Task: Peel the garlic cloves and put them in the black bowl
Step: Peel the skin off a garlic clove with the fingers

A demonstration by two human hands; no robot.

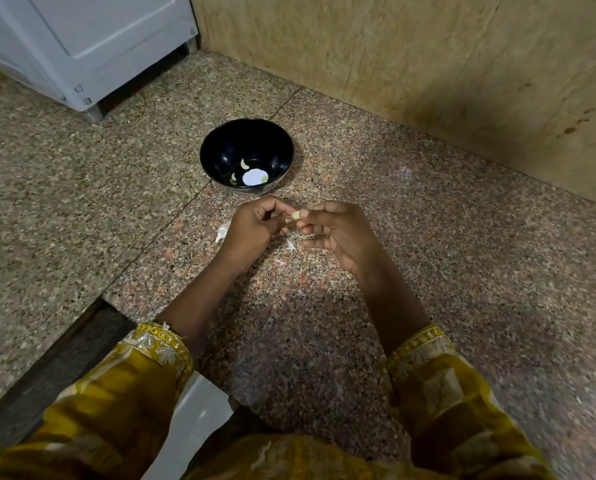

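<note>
Between your left hand point(251, 225) and right hand point(338, 230): one garlic clove point(293, 217), pinched by both. Risk: it slips, missing the black bowl point(220, 147).

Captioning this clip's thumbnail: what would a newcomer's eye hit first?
Centre frame, the left hand and right hand pinch one garlic clove between them over the speckled stone floor. Just beyond sits the black bowl holding a few peeled cloves; pale skins lie on the floor by the left hand.
</note>
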